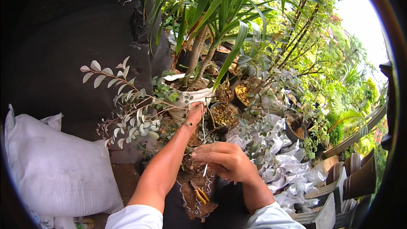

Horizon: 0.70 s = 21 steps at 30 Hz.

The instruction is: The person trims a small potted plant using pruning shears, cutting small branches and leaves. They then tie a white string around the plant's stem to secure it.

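My left hand (pixel 196 114) is stretched forward, its fingers closed on the upper part of a whitish wire or cord (pixel 204 127), beside a white grow bag (pixel 198 95). Nearer to me, my right hand (pixel 222 160) is curled around the lower part of the same strand, whose end sticks out below the fingers. Grey-green leafy branches (pixel 136 93) spread to both sides of my hands. Under them a root ball or soil mass (pixel 191 164) partly shows. Pliers with yellow handles (pixel 199 191) lie on the brown ground between my legs, with twisted pieces of wire (pixel 182 194) around them.
A full white woven sack (pixel 60 168) lies at left, below a dark sheet wall (pixel 76 63). A plant with long strap leaves (pixel 219 6) rises ahead. Black pots (pixel 224 114), clear plastic bags (pixel 289 165) and stacked brown pots (pixel 359 178) stand at right.
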Motion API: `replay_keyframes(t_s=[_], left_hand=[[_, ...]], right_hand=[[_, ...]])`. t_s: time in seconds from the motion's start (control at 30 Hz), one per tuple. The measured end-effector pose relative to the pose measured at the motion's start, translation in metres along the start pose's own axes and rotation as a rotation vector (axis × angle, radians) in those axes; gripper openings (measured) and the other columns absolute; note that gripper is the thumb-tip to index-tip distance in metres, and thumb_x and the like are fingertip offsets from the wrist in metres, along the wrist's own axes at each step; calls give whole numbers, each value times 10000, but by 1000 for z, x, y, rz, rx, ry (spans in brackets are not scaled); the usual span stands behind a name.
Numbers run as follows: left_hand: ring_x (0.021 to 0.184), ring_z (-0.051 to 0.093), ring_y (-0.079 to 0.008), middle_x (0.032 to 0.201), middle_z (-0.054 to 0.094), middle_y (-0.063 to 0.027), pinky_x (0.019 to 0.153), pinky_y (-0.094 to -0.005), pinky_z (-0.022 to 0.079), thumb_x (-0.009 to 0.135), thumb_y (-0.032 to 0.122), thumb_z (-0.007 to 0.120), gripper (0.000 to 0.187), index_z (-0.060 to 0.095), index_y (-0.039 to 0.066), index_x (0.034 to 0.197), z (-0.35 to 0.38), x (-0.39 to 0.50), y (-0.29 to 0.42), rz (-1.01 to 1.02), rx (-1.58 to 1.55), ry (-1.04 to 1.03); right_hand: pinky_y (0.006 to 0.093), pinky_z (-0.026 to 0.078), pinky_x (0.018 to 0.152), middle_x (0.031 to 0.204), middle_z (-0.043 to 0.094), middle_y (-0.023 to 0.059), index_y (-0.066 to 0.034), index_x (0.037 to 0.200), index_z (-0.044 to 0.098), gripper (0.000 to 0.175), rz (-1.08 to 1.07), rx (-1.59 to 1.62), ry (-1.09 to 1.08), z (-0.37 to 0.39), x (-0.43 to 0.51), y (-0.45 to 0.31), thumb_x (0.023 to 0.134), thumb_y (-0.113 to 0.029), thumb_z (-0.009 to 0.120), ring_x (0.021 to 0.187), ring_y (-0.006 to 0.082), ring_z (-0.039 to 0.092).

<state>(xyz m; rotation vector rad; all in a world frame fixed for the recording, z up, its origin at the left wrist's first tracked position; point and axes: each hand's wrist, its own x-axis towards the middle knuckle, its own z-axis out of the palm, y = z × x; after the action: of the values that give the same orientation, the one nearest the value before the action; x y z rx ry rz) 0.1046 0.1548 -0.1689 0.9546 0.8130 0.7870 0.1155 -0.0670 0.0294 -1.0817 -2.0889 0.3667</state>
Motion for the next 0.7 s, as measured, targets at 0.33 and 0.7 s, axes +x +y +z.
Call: replay_keyframes(t_s=[0.33, 0.7], left_hand=[[885, 618, -132, 999, 616, -75, 830, -306, 519, 1032, 215, 498, 260, 479, 61, 1240, -4, 0, 2, -29, -10, -40], [727, 659, -176, 846, 649, -81, 654, -281, 564, 953, 143, 622, 177, 601, -9, 1041, 0, 1, 1, -86, -223, 21]], right_hand=[[400, 547, 745, 1030, 645, 135, -58, 1084, 668, 309, 211, -166, 61, 8, -8, 26, 780, -11, 705, 885, 328, 653], [432, 523, 668, 855, 660, 130, -34, 936, 650, 168, 96, -151, -180, 35, -6, 31, 798, -115, 702, 774, 339, 651]])
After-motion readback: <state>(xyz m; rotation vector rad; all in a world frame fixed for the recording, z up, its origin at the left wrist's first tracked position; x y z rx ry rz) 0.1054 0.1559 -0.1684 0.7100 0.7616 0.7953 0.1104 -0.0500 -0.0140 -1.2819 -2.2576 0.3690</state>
